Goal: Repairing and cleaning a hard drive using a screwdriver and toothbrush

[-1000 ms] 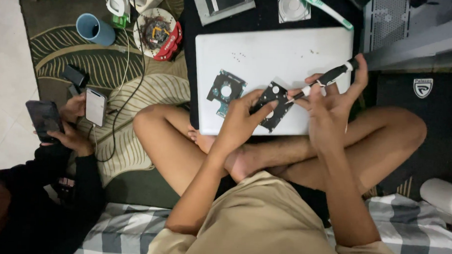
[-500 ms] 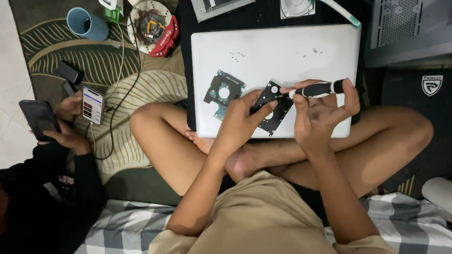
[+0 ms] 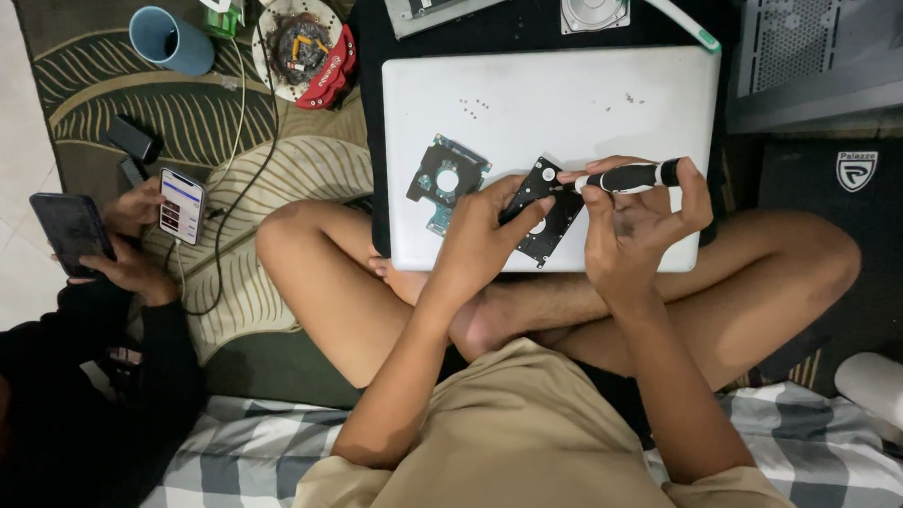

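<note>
A black hard drive (image 3: 543, 212) is held at its left edge by the left hand (image 3: 482, 240), whose fingers are closed around it, and it is kept tilted just above the near part of a closed white laptop (image 3: 577, 98). A black screwdriver (image 3: 629, 177) is gripped by the right hand (image 3: 638, 225), the fingers being wrapped over the handle; the tool lies almost level, with its tip set against the upper part of the hard drive. The laptop is laid on a dark mat across the crossed bare legs of the seated person. A green and black circuit board (image 3: 447, 179) is seen flat on the lid, just left of the hard drive and apart from it. A few tiny screws (image 3: 472, 104) are scattered farther back on the lid.

Beyond the laptop, a silver disc part (image 3: 593, 7) and a teal-handled tool (image 3: 680, 17) are placed at the far edge. To the far left, a blue cup (image 3: 167, 42) is lying on its side on a leaf-patterned rug (image 3: 97, 101), beside a round white and red holder (image 3: 301, 46) filled with small parts. At the left, two phones are held by another person in a dark sleeve (image 3: 119, 323): a lit phone (image 3: 181, 207) and a dark phone (image 3: 67, 231). A checked blanket (image 3: 235, 447) is spread at the near edge.
</note>
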